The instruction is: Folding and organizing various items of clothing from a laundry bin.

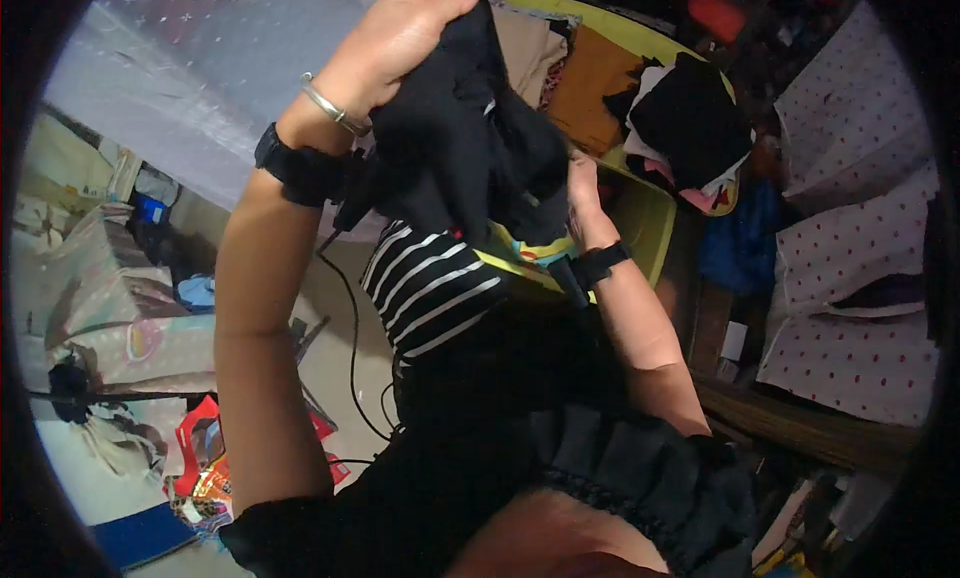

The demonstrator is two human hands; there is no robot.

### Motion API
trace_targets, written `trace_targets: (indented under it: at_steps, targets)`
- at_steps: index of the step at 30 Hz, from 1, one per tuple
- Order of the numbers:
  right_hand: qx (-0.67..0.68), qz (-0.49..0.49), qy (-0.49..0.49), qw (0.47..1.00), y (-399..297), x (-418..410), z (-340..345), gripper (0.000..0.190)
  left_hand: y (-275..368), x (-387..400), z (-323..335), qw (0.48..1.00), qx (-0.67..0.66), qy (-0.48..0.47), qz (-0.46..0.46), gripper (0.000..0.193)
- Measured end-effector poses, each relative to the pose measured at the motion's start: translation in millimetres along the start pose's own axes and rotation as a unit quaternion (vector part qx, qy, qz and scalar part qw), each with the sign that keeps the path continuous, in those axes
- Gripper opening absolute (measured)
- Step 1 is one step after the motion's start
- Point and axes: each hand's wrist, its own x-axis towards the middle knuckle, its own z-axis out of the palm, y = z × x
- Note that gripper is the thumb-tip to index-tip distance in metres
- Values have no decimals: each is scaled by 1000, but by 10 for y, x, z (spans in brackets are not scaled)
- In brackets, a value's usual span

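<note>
A black cloth garment (457,127) hangs bunched and creased between my two hands. My left hand (420,34) pinches its top edge, thumb lying over the fabric. Lower down, at the garment's right side, my right hand (583,184) holds the cloth, its fingers partly hidden. Directly behind the garment stands a yellow-green plastic container (656,236) with clothes in it. Its contents include a beige folded cloth (525,49), a mustard-brown cloth (596,82) and a black folded cloth (690,120) on a pile at the right end.
A pale sheet (187,75) with small star shapes covers the surface at upper left. Dotted white fabric (855,308) hangs on the right above a wooden beam (802,420). A black cable (354,338) runs down beside my left arm. Colourful packets (206,473) lie at lower left.
</note>
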Motion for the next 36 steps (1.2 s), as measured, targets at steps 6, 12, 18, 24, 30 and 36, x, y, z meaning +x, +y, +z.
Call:
trace_targets:
  at_steps: [6,12,18,24,30,36]
  targets:
    - [27,165,-88,982,198,-357,-12,35,163,-85,-50,995,16,94,28,20]
    - [239,160,-262,921,344,-577,-49,51,169,-46,-84,996,-27,76,33,21]
    - [272,-3,-140,952,-550,-386,-132,13,-53,7,-557,958,242,143,61,18]
    - [377,-128,-123,909,-1566,-21,-892,25,-216,-56,-949,821,546,159,42,15]
    - [302,-221,-343,862,-2011,88,-1131,20,-471,27,-1268,932,298,190,-82,28]
    - [70,-181,-257,947,-1343,-123,-520,15,-365,119,-857,903,392,169,39,23]
